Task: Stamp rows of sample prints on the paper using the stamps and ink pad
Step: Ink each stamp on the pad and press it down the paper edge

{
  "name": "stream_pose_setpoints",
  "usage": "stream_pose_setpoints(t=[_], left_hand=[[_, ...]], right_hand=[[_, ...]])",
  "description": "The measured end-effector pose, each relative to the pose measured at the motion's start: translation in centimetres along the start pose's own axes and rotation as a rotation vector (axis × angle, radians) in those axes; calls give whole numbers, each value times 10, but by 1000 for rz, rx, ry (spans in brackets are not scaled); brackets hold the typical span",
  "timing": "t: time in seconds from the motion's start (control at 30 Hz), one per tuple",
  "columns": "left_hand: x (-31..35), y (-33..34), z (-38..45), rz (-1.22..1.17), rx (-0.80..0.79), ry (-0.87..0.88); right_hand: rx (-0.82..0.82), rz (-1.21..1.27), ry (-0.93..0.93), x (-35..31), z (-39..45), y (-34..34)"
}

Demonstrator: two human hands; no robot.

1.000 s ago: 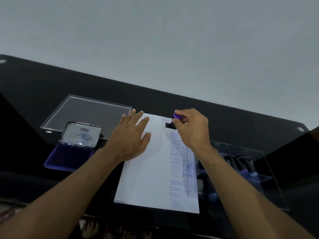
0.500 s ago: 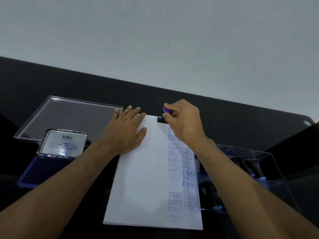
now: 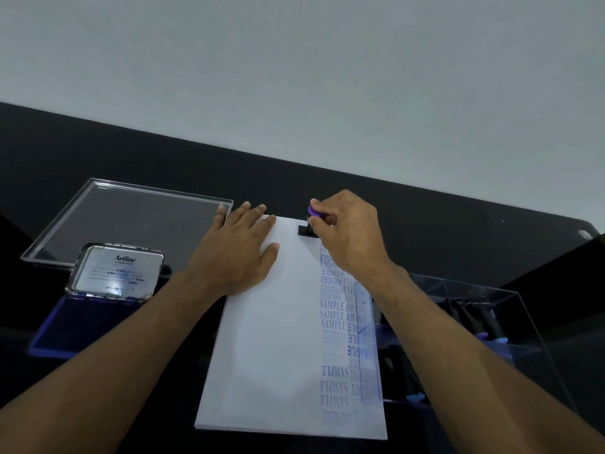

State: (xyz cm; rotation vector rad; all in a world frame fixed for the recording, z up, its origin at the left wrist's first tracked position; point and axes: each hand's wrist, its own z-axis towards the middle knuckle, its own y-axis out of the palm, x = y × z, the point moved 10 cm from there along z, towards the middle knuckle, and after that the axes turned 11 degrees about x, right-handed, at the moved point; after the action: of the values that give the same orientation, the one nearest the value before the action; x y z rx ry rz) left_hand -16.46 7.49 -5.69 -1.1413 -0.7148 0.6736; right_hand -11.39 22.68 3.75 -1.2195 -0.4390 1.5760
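Note:
A white sheet of paper (image 3: 275, 348) lies on the black table, with columns of blue prints along its right side. My left hand (image 3: 239, 253) lies flat on the paper's upper left corner, fingers spread. My right hand (image 3: 347, 234) grips a black stamp with a purple knob (image 3: 309, 224), its base down on the paper's top edge. The open ink pad (image 3: 82, 322) lies at the left, blue pad showing and silver lid (image 3: 114, 271) tilted up.
A clear plastic tray lid (image 3: 131, 221) lies behind the ink pad. A clear acrylic box (image 3: 491, 319) holding several more stamps stands right of the paper, under my right forearm. The black table (image 3: 458, 224) ends at a pale wall.
The view has shifted, so the paper sits lower in frame. My right hand has carried the stamp a little further up to the paper's top edge. My left hand stays flat on the paper.

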Motion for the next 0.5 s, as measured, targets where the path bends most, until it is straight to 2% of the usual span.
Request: stream_pose_setpoints(t=[0.5], left_hand=[[0,1,0,8,-21,-3]], right_hand=[[-10,-34,-52,-5,-1,1]])
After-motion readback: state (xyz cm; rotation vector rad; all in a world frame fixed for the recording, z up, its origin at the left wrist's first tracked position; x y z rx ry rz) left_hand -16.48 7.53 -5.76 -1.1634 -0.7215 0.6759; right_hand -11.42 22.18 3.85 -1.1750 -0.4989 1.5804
